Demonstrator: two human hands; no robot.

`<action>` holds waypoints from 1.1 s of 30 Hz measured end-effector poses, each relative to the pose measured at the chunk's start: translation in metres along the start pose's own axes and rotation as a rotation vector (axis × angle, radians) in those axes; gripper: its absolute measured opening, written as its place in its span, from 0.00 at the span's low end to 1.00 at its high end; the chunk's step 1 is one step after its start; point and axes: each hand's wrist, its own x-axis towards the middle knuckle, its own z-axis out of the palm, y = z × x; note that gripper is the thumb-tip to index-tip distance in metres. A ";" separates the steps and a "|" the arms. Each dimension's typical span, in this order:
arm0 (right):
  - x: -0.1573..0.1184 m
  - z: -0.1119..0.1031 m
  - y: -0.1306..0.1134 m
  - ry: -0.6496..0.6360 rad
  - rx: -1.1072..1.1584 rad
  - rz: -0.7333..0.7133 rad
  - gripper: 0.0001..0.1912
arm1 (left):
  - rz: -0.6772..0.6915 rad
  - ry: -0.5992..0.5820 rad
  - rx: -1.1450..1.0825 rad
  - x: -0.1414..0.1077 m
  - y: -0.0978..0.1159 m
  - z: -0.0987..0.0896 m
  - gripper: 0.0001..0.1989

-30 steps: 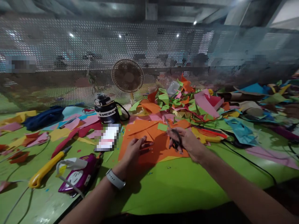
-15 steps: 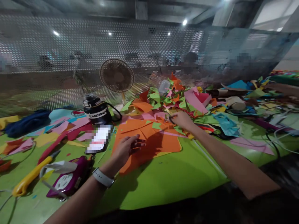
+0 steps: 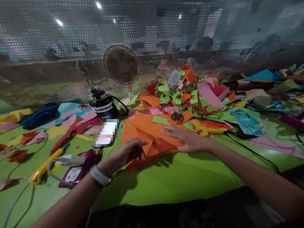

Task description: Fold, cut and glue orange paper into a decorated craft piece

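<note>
Orange sheets (image 3: 137, 126) lie in front of me on the green tabletop (image 3: 180, 180). Over their left edge hovers my left hand (image 3: 129, 152), fingers loosely curled and apart, with nothing visible in it; a white watch band is on that wrist. My right hand (image 3: 187, 138) is flat with fingers stretched out over the right part of the orange sheets, holding nothing. A folded orange piece (image 3: 148, 144) stands up between the two hands. Small dark-handled scissors (image 3: 177, 117) lie just beyond my right hand, beside a green scrap (image 3: 161, 120).
A phone (image 3: 106, 133), a dark bottle (image 3: 103, 106) and a fan (image 3: 122, 65) stand or lie at the left and back. A purple power strip (image 3: 78, 169) and yellow tool (image 3: 46, 166) lie nearer left. Behind is a heap of coloured paper (image 3: 182, 91); a yellow glue gun (image 3: 206, 128) lies right.
My right hand has left the scissors and come back over the orange sheets, its fingers now spread. The folded orange piece now stands raised between my hands. The head view has tilted down.
</note>
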 end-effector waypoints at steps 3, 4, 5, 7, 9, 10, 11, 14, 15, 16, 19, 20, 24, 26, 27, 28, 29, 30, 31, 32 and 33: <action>-0.013 0.010 -0.015 0.007 0.061 -0.013 0.44 | -0.012 -0.028 -0.023 -0.001 0.000 0.002 0.06; -0.014 0.012 -0.018 0.032 0.056 -0.004 0.43 | -0.016 -0.034 -0.036 -0.001 0.000 0.003 0.06; -0.014 0.015 -0.020 0.073 0.034 0.001 0.42 | -0.021 -0.038 -0.049 -0.001 0.000 0.005 0.06; -0.012 0.020 -0.022 0.177 -0.056 -0.021 0.36 | -0.040 -0.051 -0.067 0.000 0.000 0.009 0.07; -0.008 0.025 -0.022 0.285 -0.174 -0.071 0.24 | -0.063 -0.086 -0.064 0.000 -0.002 0.012 0.09; -0.006 0.027 -0.022 0.327 -0.227 -0.095 0.19 | -0.072 -0.113 -0.046 0.000 -0.003 0.013 0.11; -0.004 0.028 -0.022 0.360 -0.274 -0.106 0.16 | -0.075 -0.137 -0.020 -0.001 -0.004 0.014 0.12; 0.003 0.026 -0.017 0.424 -0.373 -0.059 0.16 | -0.083 -0.195 0.123 -0.009 -0.003 0.013 0.16; 0.005 0.025 -0.013 0.429 -0.380 -0.041 0.16 | -0.090 -0.204 0.195 -0.014 0.000 0.012 0.18; 0.008 0.025 -0.009 0.423 -0.367 -0.031 0.16 | -0.096 -0.215 0.282 -0.019 0.004 0.011 0.21; 0.018 0.028 0.006 0.390 -0.243 -0.048 0.17 | 0.128 -0.038 0.514 -0.030 0.017 0.009 0.19; 0.020 0.031 0.011 0.383 -0.205 -0.051 0.18 | 0.296 0.083 0.571 -0.031 0.020 0.009 0.16; 0.019 0.045 0.020 0.291 -0.160 0.009 0.17 | 0.731 0.326 1.020 -0.016 0.013 0.015 0.07; 0.014 0.049 0.018 0.214 -0.144 0.055 0.16 | 0.700 0.193 1.258 -0.005 0.001 0.018 0.08; 0.012 0.050 0.016 0.186 -0.129 0.075 0.16 | 0.671 0.134 1.356 0.001 -0.005 0.019 0.09; 0.009 0.050 0.014 0.171 -0.104 0.090 0.15 | 0.648 0.099 1.438 0.005 -0.010 0.019 0.10; 0.007 0.050 0.011 0.165 -0.069 0.103 0.15 | 0.638 0.078 1.500 0.009 -0.014 0.018 0.10; 0.006 0.050 0.009 0.172 -0.020 0.119 0.14 | 0.638 0.062 1.540 0.012 -0.016 0.017 0.11; 0.006 0.050 0.008 0.187 0.035 0.143 0.12 | 0.649 0.051 1.558 0.014 -0.018 0.016 0.11; 0.007 0.050 0.006 0.209 0.089 0.173 0.11 | 0.665 0.040 1.559 0.015 -0.018 0.014 0.11; 0.009 0.050 0.005 0.235 0.130 0.210 0.11 | 0.681 0.029 1.554 0.016 -0.018 0.013 0.11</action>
